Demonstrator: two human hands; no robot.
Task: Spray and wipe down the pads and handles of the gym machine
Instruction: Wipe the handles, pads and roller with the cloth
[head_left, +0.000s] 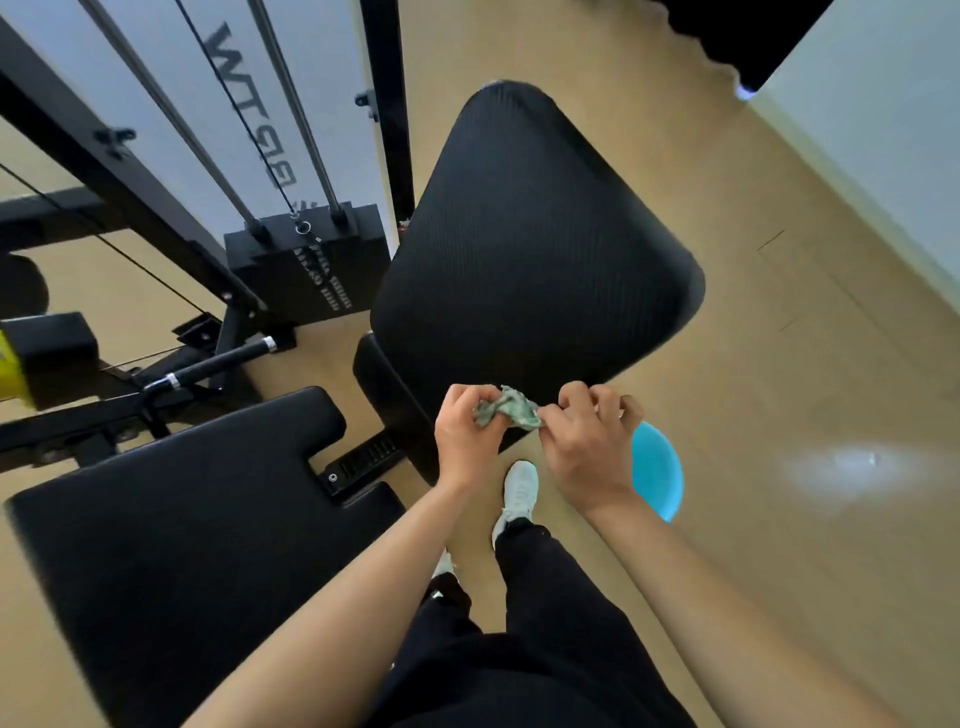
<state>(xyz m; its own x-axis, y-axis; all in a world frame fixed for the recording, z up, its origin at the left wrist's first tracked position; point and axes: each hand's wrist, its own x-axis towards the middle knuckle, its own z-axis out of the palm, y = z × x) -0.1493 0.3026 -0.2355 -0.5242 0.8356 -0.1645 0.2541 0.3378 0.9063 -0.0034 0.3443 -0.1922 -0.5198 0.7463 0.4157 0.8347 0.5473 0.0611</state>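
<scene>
Both my forearms reach forward and converge in front of me, wrists nearly level. My left hand (467, 436) and right hand (587, 441) are close together, each pinching one end of a crumpled green cloth (506, 410) stretched between them, fingers curled and knuckles up. The cloth's long axis runs from hand to hand, left to right, bunched at the middle. A blue bottle (657, 470) shows below and behind my right hand; I cannot tell how it is held. The large black back pad (535, 249) rises directly beyond both hands, its long axis pointing away from me and its lower edge just behind the cloth. The seat pad (182, 519) lies to the left of my left forearm. A handle (218, 364) sits farther left, beyond the seat pad.
</scene>
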